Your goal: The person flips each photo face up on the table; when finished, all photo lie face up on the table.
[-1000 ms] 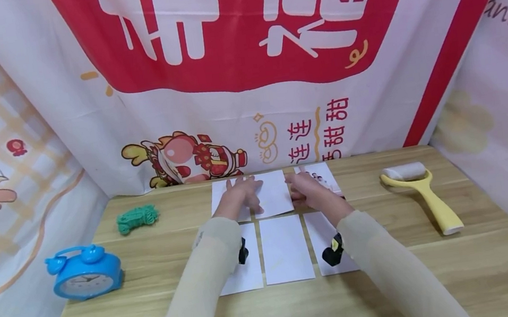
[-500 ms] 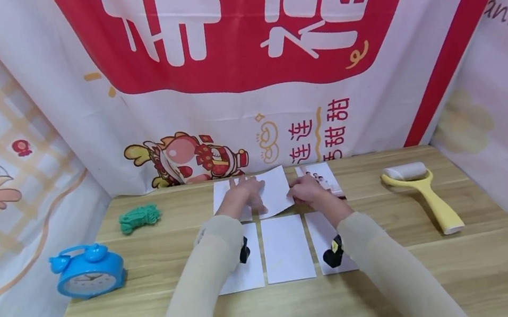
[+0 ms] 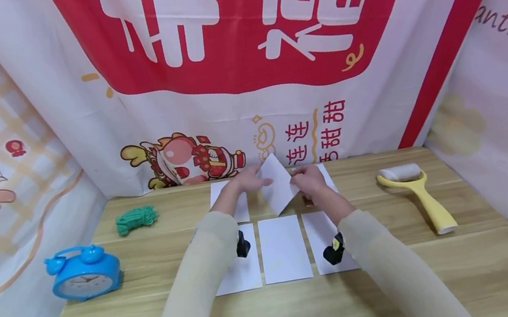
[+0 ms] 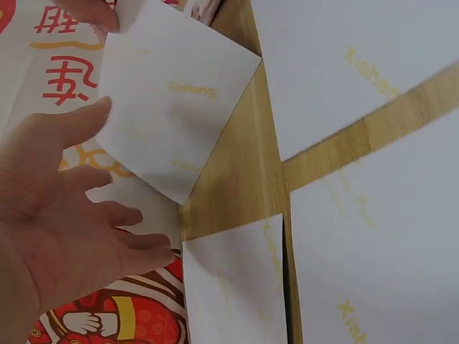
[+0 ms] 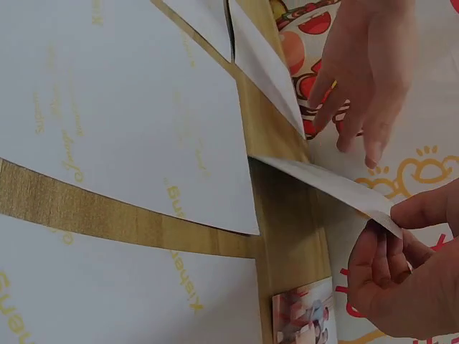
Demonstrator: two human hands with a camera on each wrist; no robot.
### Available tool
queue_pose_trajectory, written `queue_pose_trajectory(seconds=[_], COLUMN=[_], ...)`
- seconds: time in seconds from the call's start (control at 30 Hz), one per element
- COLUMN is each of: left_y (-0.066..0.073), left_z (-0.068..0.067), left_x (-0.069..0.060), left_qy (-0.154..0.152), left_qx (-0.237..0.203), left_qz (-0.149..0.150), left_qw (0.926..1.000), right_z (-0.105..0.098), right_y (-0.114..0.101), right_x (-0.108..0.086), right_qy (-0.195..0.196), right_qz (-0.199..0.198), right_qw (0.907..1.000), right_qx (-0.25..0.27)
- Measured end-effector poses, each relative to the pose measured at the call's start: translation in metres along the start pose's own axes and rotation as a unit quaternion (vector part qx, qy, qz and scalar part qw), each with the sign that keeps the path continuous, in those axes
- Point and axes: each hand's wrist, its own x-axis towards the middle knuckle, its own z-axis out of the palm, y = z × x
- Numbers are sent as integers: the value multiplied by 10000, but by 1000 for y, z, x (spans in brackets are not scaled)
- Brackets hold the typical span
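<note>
My right hand (image 3: 311, 183) pinches the edge of a white card (image 3: 279, 184), which is lifted and tilted above the back row. In the right wrist view, the thumb and fingers of my right hand (image 5: 412, 276) grip one corner of that card (image 5: 337, 186). My left hand (image 3: 248, 179) is beside the card's left side; in the left wrist view this hand (image 4: 79, 208) has its fingers spread, the thumb close to the card (image 4: 179, 93). Faint yellow lettering marks the card's visible face. A picture card (image 5: 305, 315) lies partly under my right hand.
Three white cards form the front row, the middle one (image 3: 285, 249) fully visible. Another white card (image 3: 241, 211) lies back left. A blue alarm clock (image 3: 86, 272) and green cord (image 3: 136, 219) are at left, a yellow-handled roller (image 3: 425, 200) at right. A printed cloth (image 3: 250, 127) hangs behind.
The middle back card has come up off the table and turned to a steep tilt, held by my right hand. My left hand has moved off the card's surface and slightly up.
</note>
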Motion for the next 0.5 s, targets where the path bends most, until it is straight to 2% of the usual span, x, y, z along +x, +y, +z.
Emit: queue_pose_trajectory(seconds=[0.07, 0.13, 0.23, 0.3, 0.37, 0.47, 0.5], left_y=[2, 4, 6, 7, 7, 7, 7], left_z=[0, 1, 3, 5, 7, 8, 8], left_x=[0, 0, -1, 0, 1, 3, 4], left_qy=[260, 490, 560, 500, 455, 507, 538], left_qx=[-768, -1413, -2361, -2986, -3614, -4328, -4490], left_qz=[82, 51, -286, -520, -724, -837, -862], left_qw=[9967, 9887, 9697, 9516, 9285, 8962, 8877], right_z=[1, 3, 7, 11, 15, 19, 21], right_y=[-4, -8, -11, -12, -12, -12, -12], right_x=[-3, -6, -12, -16, -20, -24, -25], right_qy=[189, 391, 600, 624, 601, 420, 306], right_qz=[-218, -515, -954, -1142, -1298, -1482, -1514], right_qw=[9994, 9970, 9913, 9891, 9872, 9855, 9855], right_qx=[-191, -417, -674, -683, -704, -709, -703])
